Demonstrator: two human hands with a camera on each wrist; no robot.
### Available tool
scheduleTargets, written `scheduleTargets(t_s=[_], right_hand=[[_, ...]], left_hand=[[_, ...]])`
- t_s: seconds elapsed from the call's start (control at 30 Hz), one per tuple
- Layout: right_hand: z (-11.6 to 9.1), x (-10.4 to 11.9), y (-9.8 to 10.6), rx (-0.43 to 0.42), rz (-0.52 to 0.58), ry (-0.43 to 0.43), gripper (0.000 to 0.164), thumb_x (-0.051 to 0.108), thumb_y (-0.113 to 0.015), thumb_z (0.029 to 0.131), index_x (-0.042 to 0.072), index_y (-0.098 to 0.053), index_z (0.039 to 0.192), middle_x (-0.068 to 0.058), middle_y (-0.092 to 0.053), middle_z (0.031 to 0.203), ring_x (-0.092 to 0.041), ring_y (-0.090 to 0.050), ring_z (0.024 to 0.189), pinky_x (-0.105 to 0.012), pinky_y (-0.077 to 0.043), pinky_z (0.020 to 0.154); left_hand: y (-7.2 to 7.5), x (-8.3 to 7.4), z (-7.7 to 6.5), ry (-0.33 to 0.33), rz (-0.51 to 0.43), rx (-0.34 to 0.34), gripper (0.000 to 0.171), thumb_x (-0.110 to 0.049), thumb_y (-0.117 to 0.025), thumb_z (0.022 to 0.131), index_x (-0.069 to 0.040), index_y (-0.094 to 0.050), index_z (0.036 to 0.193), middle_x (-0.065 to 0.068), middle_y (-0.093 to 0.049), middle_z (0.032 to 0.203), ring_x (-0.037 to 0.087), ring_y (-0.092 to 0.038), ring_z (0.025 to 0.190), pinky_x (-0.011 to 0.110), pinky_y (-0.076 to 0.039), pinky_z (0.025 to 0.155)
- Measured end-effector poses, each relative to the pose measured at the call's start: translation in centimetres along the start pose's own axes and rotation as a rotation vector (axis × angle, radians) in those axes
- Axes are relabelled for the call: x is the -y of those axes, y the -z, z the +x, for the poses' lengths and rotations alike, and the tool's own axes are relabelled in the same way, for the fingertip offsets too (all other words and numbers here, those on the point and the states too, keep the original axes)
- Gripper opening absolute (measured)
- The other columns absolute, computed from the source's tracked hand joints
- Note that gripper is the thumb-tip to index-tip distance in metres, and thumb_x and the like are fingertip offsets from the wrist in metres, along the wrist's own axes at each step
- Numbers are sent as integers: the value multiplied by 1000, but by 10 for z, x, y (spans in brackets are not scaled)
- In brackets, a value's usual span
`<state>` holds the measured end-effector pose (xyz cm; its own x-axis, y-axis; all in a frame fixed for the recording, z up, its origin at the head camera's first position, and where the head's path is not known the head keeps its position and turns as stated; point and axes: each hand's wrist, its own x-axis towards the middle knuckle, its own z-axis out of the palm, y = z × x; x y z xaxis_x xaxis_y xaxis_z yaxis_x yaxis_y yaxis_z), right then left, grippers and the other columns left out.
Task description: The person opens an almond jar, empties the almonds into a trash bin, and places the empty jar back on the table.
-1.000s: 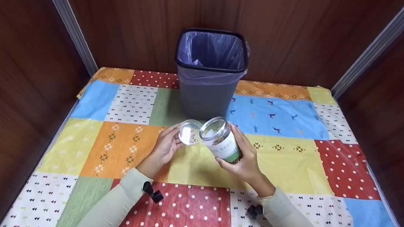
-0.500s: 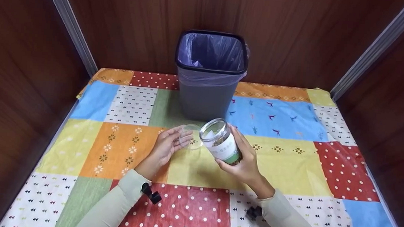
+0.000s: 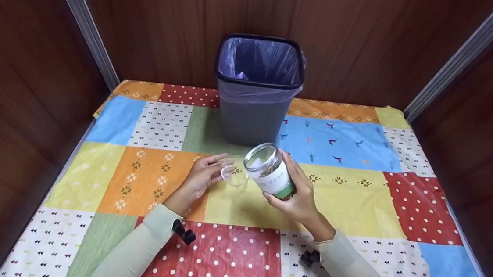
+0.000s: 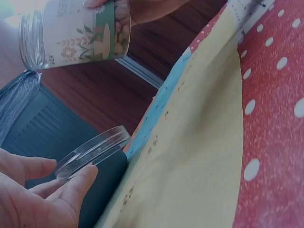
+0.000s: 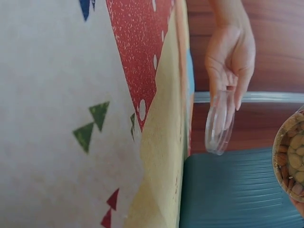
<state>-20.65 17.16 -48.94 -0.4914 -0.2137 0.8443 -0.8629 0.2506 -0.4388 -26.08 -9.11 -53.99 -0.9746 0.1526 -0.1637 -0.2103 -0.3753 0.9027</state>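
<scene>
My left hand (image 3: 197,176) pinches a clear round lid (image 4: 95,149) by its edge, between thumb and fingers. The lid is held off the cloth and hangs apart from the jar, to its left. My right hand (image 3: 297,197) grips a clear jar (image 3: 274,178) with a white and green label, fingers wrapped round its side. The jar is uncovered and tilted, its mouth pointing up and to the left. Tan and brown nut-like pieces (image 5: 294,159) show through its base in the right wrist view. A small pale piece is visible inside the mouth in the head view.
Behind the hands stands a grey bin (image 3: 252,117) with a black rim and a purple liner bag. A patchwork tablecloth (image 3: 237,261) covers the table. Brown wood-look panels (image 3: 171,27) with metal corner strips enclose the back and sides.
The lid in my left hand has tilted and dropped slightly, and its bright glare has faded. My right hand and the jar have hardly moved.
</scene>
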Motion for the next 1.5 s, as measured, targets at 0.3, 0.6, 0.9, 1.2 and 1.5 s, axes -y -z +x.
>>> scheduleTargets(t_s=[0.3, 0.6, 0.9, 1.2, 1.5], right_hand=[[0, 0, 0, 0, -1, 12, 91, 1, -87, 57, -24, -45, 134, -39, -53, 136, -31, -51, 135, -34, -40, 113], [-1, 2, 1, 0, -2, 4, 91, 1, -87, 57, -25, -45, 134, -40, -52, 136, -31, -51, 135, -33, -39, 114], [0, 0, 0, 6, 15, 13, 91, -1, -88, 56, -25, -45, 133, -39, -53, 136, -34, -52, 134, -33, -39, 114], [-1, 0, -2, 1, 20, 20, 92, -2, -88, 56, -25, -45, 133, -39, -53, 136, -35, -52, 134, -34, -40, 113], [-1, 0, -1, 7, 27, 18, 93, -2, -88, 55, -25, -45, 133, -38, -53, 136, -39, -52, 132, -35, -40, 114]], left_hand=[[6, 4, 3, 28, 83, 45, 49, 7, -57, 97, 6, -49, 146, 26, -62, 133, 35, -67, 116, 46, -50, 100], [11, 4, 5, 70, 146, 43, 48, 2, -57, 99, 3, -49, 147, 23, -65, 131, 33, -68, 115, 34, -59, 87], [13, 2, 2, 87, 183, 12, 44, -8, -53, 103, 4, -51, 145, 27, -61, 134, 29, -66, 114, 35, -56, 93], [15, 1, 2, 59, 201, 15, 45, -10, -52, 104, 3, -48, 147, 26, -53, 144, 36, -50, 136, 43, -42, 112], [15, 1, 1, 54, 195, 33, 47, -11, -51, 104, 4, -46, 148, 26, -50, 148, 36, -46, 139, 46, -35, 117]])
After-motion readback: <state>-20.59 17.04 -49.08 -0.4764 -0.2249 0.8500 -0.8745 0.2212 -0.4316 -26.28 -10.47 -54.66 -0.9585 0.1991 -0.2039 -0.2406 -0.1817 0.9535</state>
